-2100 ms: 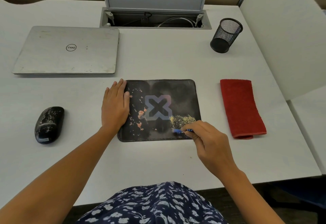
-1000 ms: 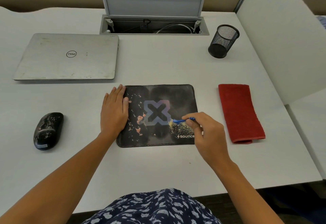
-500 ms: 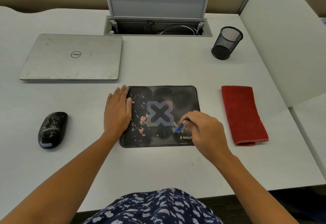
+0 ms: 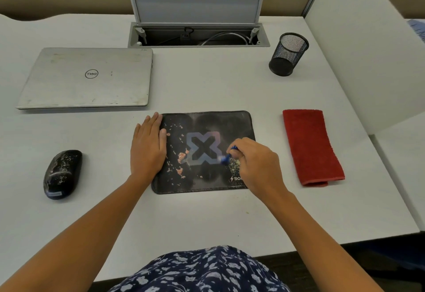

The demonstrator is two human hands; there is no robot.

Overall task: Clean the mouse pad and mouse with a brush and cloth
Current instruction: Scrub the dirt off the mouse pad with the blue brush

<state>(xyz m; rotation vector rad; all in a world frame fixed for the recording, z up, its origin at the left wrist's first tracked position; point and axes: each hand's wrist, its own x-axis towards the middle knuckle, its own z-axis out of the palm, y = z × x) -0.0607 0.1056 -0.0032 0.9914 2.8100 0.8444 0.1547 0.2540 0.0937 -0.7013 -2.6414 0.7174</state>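
Right hand pinches a small blue brush in closed fingers, its bristle end on the black mouse pad at desk centre, while the left hand lies flat and open, holding nothing, pressing the pad's left edge. Short strokes in one direction should work best, herding the pinkish crumbs into a single pile with the pad pinned. On the desk are one speckled mouse at far left, one folded red cloth to the right, one laptop and one mesh cup.

Colours across the white desk

Black mouse pad with bluish X and pinkish specks, centre; red folded cloth, right; speckled black mouse, left.
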